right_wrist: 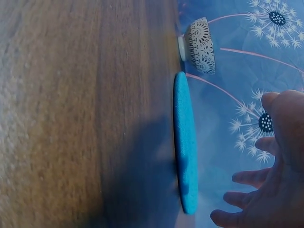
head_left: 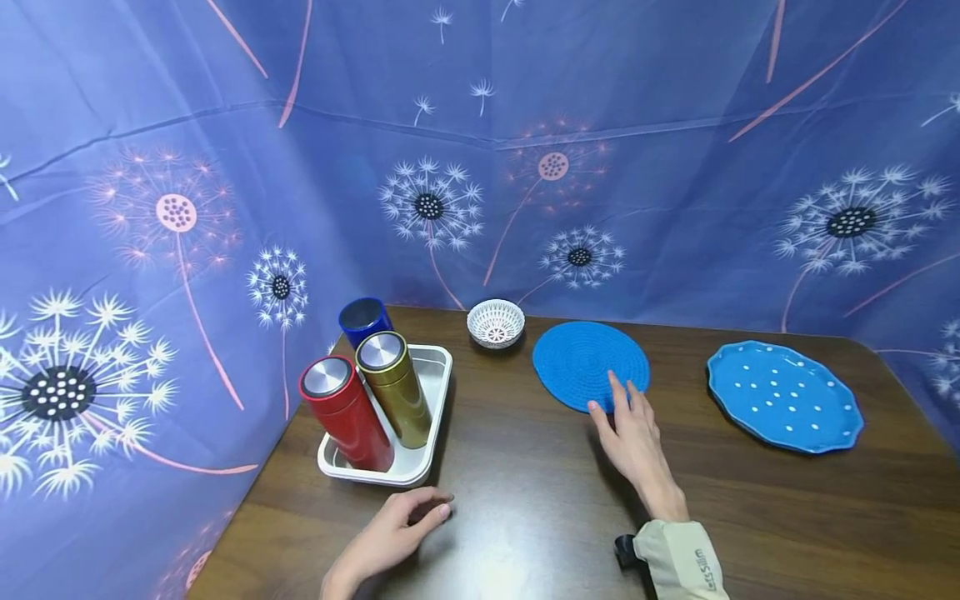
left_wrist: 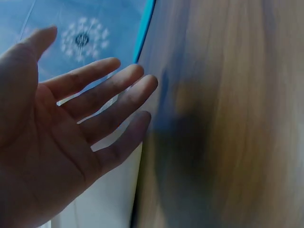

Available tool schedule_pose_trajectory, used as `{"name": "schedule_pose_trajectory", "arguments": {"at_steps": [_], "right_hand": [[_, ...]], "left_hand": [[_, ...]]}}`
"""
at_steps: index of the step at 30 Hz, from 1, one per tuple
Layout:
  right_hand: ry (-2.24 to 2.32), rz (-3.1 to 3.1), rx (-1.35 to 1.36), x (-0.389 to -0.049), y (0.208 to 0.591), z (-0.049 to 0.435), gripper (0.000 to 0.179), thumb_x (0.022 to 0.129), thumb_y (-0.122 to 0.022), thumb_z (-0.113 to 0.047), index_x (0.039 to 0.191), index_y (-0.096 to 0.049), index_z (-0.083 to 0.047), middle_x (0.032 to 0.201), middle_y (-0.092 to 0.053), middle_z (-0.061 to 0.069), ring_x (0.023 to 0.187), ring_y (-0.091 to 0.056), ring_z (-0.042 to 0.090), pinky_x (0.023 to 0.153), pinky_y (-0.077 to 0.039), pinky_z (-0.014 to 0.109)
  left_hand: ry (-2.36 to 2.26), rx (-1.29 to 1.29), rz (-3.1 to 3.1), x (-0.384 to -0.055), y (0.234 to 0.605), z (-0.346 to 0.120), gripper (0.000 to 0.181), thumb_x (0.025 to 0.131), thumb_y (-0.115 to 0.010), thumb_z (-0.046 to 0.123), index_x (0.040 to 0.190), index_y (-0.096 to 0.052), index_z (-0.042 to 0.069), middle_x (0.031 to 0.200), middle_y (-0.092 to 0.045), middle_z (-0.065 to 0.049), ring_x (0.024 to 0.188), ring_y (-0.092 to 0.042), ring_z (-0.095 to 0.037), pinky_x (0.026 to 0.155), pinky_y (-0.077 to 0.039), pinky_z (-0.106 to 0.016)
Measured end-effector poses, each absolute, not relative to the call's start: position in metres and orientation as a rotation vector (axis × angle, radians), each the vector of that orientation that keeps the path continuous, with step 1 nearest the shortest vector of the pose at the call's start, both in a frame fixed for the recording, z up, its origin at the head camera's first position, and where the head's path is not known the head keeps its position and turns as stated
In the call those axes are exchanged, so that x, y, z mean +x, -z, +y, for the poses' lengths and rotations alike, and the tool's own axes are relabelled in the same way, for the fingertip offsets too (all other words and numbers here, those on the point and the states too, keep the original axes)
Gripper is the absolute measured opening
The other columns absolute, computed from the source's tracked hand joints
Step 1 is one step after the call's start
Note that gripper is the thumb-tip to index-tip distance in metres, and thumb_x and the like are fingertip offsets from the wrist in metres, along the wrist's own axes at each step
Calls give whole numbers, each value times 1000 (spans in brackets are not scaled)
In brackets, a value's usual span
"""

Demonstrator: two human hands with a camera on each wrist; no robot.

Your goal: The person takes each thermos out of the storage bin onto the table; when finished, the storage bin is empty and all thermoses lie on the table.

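Observation:
My right hand [head_left: 633,442] hovers over the near edge of a round blue woven placemat [head_left: 577,358], fingers spread and holding nothing. In the right wrist view the placemat [right_wrist: 185,147] lies flat on the wood, apart from the hand [right_wrist: 266,190]. My left hand [head_left: 401,529] is held above the table in front of a white tray [head_left: 442,375], its fingers loosely bent and gripping nothing. The left wrist view shows that palm [left_wrist: 61,152] bare. In the tray stand a red thermos [head_left: 352,417] and a gold thermos [head_left: 401,392], both upright.
A blue thermos [head_left: 365,317] stands behind the gold one. Between tray and placemat, toward the back, sits a patterned white bowl [head_left: 496,323]. A blue plate with white dots [head_left: 783,396] lies at the right. Blue dandelion-print cloth [head_left: 480,167] hangs behind the wooden table [head_left: 517,483].

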State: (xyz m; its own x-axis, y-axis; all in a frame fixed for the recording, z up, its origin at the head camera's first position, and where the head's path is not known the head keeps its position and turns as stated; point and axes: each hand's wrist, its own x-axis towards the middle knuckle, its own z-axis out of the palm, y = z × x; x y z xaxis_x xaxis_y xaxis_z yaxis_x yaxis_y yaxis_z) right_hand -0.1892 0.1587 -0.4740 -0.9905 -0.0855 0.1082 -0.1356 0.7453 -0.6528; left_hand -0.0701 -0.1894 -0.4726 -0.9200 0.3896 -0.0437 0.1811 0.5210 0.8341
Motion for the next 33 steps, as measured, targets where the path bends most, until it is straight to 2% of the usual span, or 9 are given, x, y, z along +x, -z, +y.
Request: {"name": "schedule_pose_trajectory", "arguments": {"at_steps": [8, 12, 17, 20, 23, 27, 30, 33], "right_hand": [[-1069, -2850, 173, -188, 473, 161, 67, 103, -42, -43, 155, -19, -8, 154, -16, 36, 140, -12, 55, 101, -16, 76], [-1061, -2852, 176, -189, 473, 162, 68, 103, -42, -43, 156, -18, -8, 154, -16, 36, 140, -11, 56, 102, -14, 76], [-1082, -2833, 180, -191, 473, 164, 68, 102, -43, -43, 156, -18, -9, 154, -16, 34, 140, -13, 55, 102, -15, 75], [-1095, -2814, 189, -192, 474, 164, 69, 102, -44, -43, 156, -19, -9, 154, -18, 34, 139, -15, 55, 102, -17, 74], [-1109, -2807, 195, -192, 475, 164, 69, 102, -45, -44, 156, -18, -10, 155, -18, 33, 139, -16, 54, 102, -19, 73], [-1125, -2818, 190, -192, 475, 163, 70, 102, -43, -45, 156, -16, -9, 155, -17, 33, 140, -16, 53, 103, -19, 72], [-1134, -2829, 181, -191, 475, 163, 71, 102, -43, -45, 157, -15, -10, 155, -16, 33, 140, -15, 54, 104, -19, 72], [-1147, -2838, 175, -190, 476, 163, 71, 102, -41, -46, 157, -13, -11, 155, -16, 33, 140, -15, 54, 103, -19, 73]], "left_hand": [[-1278, 450, 2577, -63, 468, -228, 33, 100, -55, 26, 118, -67, 1, 112, -70, -8, 104, -60, -8, 87, -50, -30], [-1312, 344, 2597, -59, 467, -250, 32, 101, -52, 23, 115, -66, -3, 108, -71, -10, 100, -63, -10, 85, -50, -27], [-1410, 29, 2633, -52, 465, -270, 36, 104, -46, 20, 113, -63, -11, 102, -70, -16, 91, -68, -19, 79, -52, -27], [-1509, -194, 2655, -50, 466, -275, 38, 105, -43, 18, 114, -59, -14, 104, -69, -20, 91, -69, -25, 76, -54, -29], [-1624, -319, 2665, -50, 466, -278, 40, 106, -38, 16, 122, -51, -18, 112, -64, -31, 94, -69, -33, 76, -56, -33], [-1767, -360, 2643, -53, 466, -279, 51, 108, -29, 19, 140, -27, -21, 133, -43, -44, 113, -57, -46, 87, -53, -42], [-1885, -390, 2597, -58, 465, -280, 57, 108, -24, 23, 146, -14, -18, 144, -29, -43, 127, -41, -49, 98, -44, -46], [-1962, -435, 2580, -62, 463, -280, 59, 108, -26, 26, 151, -12, -11, 151, -23, -37, 134, -31, -45, 102, -39, -37]]}}
